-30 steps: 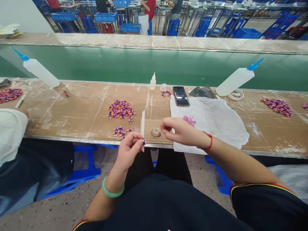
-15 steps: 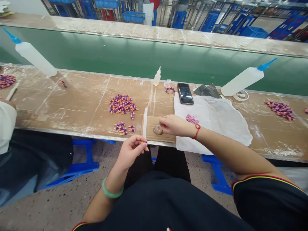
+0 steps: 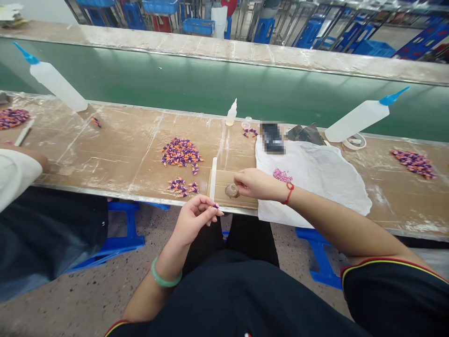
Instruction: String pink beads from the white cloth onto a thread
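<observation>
Between the thumb and fingers of my left hand (image 3: 194,217) is a small purple-and-orange piece (image 3: 215,206), held just off the table's front edge. My right hand (image 3: 257,184) has its fingers pinched together beside a small clear cup (image 3: 232,190); whatever they hold is hidden. The cup rests on a cardboard sheet (image 3: 247,202), with a white flat strip (image 3: 213,180) along the sheet's left side. Left of it lie a large pile of purple-and-orange pieces (image 3: 180,152) and a smaller cluster (image 3: 178,187). Tiny pink bits (image 3: 281,175) lie on a white cloth (image 3: 322,182) near my right wrist.
A small dropper bottle (image 3: 231,113), a dark phone-like object (image 3: 272,138) and a tape roll (image 3: 355,142) stand or lie farther back. Large white bottles (image 3: 59,86) (image 3: 359,120) lean against the green partition (image 3: 168,82). A co-worker's sleeve (image 3: 19,171) is at the left.
The co-worker's arm at the left reaches farther over the table. My left hand has tilted slightly, showing more fingertips; my right hand stays beside the cup. The whole view has shifted a little.
</observation>
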### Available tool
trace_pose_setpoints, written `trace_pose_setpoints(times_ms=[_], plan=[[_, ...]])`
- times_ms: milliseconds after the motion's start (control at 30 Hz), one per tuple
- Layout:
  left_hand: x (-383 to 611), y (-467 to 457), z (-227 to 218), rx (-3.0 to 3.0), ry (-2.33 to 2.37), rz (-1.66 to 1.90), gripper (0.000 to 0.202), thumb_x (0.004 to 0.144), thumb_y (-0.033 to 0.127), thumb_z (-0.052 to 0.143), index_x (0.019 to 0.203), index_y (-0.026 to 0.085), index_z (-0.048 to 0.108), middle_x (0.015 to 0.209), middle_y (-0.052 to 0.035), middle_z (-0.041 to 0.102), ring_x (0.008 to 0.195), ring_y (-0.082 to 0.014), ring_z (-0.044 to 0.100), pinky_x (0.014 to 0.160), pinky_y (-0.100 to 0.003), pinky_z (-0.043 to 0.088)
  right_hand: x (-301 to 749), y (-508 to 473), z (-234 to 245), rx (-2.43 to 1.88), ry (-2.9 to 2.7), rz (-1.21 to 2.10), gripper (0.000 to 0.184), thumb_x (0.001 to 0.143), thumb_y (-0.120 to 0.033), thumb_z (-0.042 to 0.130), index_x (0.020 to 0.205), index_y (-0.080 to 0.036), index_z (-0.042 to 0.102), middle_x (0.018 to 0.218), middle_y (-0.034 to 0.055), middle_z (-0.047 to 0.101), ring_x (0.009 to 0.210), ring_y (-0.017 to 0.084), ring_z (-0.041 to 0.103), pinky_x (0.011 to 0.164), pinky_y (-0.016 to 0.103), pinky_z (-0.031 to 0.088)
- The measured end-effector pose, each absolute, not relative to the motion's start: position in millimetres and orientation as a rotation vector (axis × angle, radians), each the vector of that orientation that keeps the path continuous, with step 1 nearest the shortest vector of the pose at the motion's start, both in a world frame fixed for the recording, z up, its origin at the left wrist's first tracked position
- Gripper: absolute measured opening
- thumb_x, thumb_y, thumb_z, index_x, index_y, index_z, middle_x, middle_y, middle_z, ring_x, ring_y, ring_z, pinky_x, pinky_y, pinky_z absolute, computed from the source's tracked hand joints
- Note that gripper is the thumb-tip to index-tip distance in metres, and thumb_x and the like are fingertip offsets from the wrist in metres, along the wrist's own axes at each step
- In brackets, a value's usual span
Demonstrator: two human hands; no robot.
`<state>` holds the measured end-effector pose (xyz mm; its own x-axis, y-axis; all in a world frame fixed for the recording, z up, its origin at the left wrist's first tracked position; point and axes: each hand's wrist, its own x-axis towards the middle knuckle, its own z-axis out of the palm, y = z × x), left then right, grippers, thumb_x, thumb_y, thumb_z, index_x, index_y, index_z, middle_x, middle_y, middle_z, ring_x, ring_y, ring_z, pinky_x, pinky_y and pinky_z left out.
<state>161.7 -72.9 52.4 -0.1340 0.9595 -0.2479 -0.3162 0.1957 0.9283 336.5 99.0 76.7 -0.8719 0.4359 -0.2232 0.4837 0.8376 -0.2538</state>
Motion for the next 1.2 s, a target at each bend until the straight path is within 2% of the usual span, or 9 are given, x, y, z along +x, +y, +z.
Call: trace_pose_setpoints(times_ms=[167, 267, 367, 467, 567, 767, 933, 1200], plan=[[164, -71, 49, 0.738, 1.153, 1.343, 0.043, 0.069, 0.05, 0.085, 0.077, 0.017, 0.06, 0.066, -0.0049, 0.072, 0.054, -0.0105, 0.058, 0.048, -0.02, 0.042, 336, 99, 79, 0.749, 2.894, -0.536, 0.016, 0.08, -0.009, 0.054, 0.07, -0.019, 0.048, 0.068, 0.0029, 0.056, 0.062, 0.015, 0.046, 0.059, 0.028, 0.027], [164, -70, 48, 0.728, 1.108, 1.39, 0.043, 0.069, 0.05, 0.086, 0.077, 0.017, 0.06, 0.069, -0.0027, 0.07, 0.051, -0.0062, 0.049, 0.045, -0.018, 0.035, 341, 93, 91, 0.795, 2.929, -0.653, 0.015, 0.082, -0.012, 0.052, 0.07, -0.019, 0.048, 0.068, 0.0014, 0.057, 0.061, 0.014, 0.048, 0.06, 0.026, 0.032], [166, -68, 56, 0.722, 1.076, 1.422, 0.043, 0.067, 0.049, 0.087, 0.075, 0.016, 0.06, 0.067, -0.0001, 0.067, 0.047, -0.0036, 0.043, 0.042, -0.016, 0.031, 348, 78, 105, 0.893, 2.866, -1.257, 0.013, 0.087, -0.023, 0.054, 0.075, -0.019, 0.052, 0.071, 0.0017, 0.063, 0.065, 0.014, 0.057, 0.062, 0.026, 0.043], [171, -66, 70, 0.737, 1.063, 1.454, 0.044, 0.065, 0.05, 0.088, 0.074, 0.017, 0.06, 0.061, 0.0012, 0.066, 0.044, -0.0048, 0.046, 0.039, -0.016, 0.033, 354, 56, 118, 0.909, 2.547, -1.997, 0.017, 0.089, -0.035, 0.06, 0.083, -0.019, 0.055, 0.086, 0.0061, 0.071, 0.082, 0.018, 0.069, 0.074, 0.031, 0.055], [178, -67, 84, 0.776, 1.034, 1.462, 0.042, 0.066, 0.049, 0.088, 0.077, 0.017, 0.064, 0.064, -0.0011, 0.071, 0.046, -0.0085, 0.057, 0.038, -0.017, 0.039, 355, 37, 127, 0.859, 2.382, -2.294, 0.023, 0.091, -0.039, 0.064, 0.083, -0.02, 0.053, 0.094, 0.0072, 0.073, 0.092, 0.02, 0.071, 0.083, 0.035, 0.058], [188, -74, 93, 0.884, 1.01, 1.517, 0.035, 0.071, 0.045, 0.087, 0.079, 0.016, 0.07, 0.071, -0.0036, 0.077, 0.052, -0.0127, 0.069, 0.048, -0.02, 0.057, 359, 18, 143, 0.828, 2.548, -2.146, 0.018, 0.093, -0.033, 0.06, 0.084, -0.019, 0.056, 0.078, 0.0018, 0.065, 0.07, 0.013, 0.059, 0.062, 0.024, 0.049], [191, -79, 97, 0.931, 0.93, 1.58, 0.023, 0.075, 0.033, 0.087, 0.08, 0.017, 0.072, 0.074, -0.0023, 0.079, 0.055, -0.0125, 0.072, 0.051, -0.018, 0.06, 363, 12, 152, 0.799, 2.659, -2.035, 0.016, 0.095, -0.028, 0.053, 0.081, -0.02, 0.053, 0.073, 0.0, 0.06, 0.065, 0.012, 0.052, 0.058, 0.023, 0.044], [192, -82, 100, 0.973, 0.948, 1.592, 0.022, 0.076, 0.032, 0.086, 0.079, 0.016, 0.072, 0.074, -0.0032, 0.079, 0.056, -0.0149, 0.074, 0.053, -0.019, 0.063, 363, 10, 158, 0.7, 2.861, -1.856, 0.011, 0.091, -0.018, 0.052, 0.08, -0.019, 0.055, 0.07, -0.0024, 0.059, 0.06, 0.009, 0.05, 0.055, 0.02, 0.04]])
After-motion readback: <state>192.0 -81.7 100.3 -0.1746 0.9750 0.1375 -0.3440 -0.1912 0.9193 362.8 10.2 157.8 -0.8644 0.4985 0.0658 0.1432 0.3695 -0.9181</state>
